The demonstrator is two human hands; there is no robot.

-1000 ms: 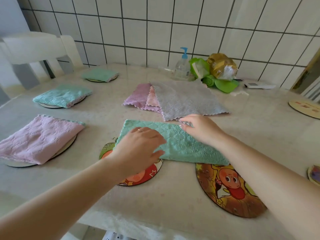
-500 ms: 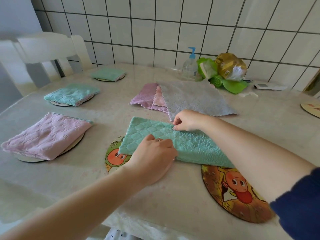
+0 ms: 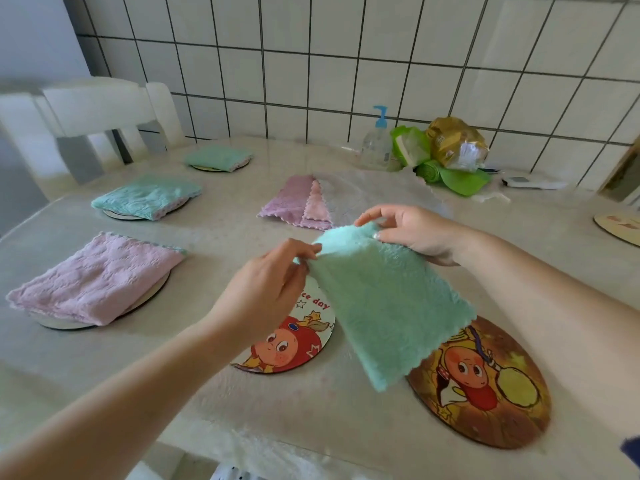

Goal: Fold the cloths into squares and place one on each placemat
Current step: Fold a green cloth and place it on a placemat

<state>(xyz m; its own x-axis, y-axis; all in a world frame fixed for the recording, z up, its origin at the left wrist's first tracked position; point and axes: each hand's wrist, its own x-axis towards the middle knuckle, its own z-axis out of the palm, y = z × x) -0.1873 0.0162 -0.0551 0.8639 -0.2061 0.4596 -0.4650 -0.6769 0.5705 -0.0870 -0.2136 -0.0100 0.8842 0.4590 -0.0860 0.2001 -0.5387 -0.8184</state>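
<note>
Mint-green cloth (image 3: 388, 299) hangs lifted above the pale, marbled table (image 3: 329, 410), pinched along its top edge by both hands: the left hand (image 3: 273, 282) grasps the left corner between thumb and fingertips, the right hand (image 3: 412, 230) grips the right corner. Below it lie two bare cartoon placemats, a light one (image 3: 291, 344) at 6 o'clock of the left hand and a brown one (image 3: 491, 386) at 4 o'clock of the cloth. Toward 9 o'clock a folded pink cloth (image 3: 93, 278) covers a round mat; at 10 and 11 o'clock two folded green cloths (image 3: 145, 199) (image 3: 218, 157) sit on mats. Unfolded cloths (image 3: 311, 202) lie at 12 o'clock. A white chair (image 3: 93, 109) and a white tiled wall (image 3: 346, 64) border the table, with a pump bottle (image 3: 375, 140) and bags (image 3: 446, 147) against the wall.
</note>
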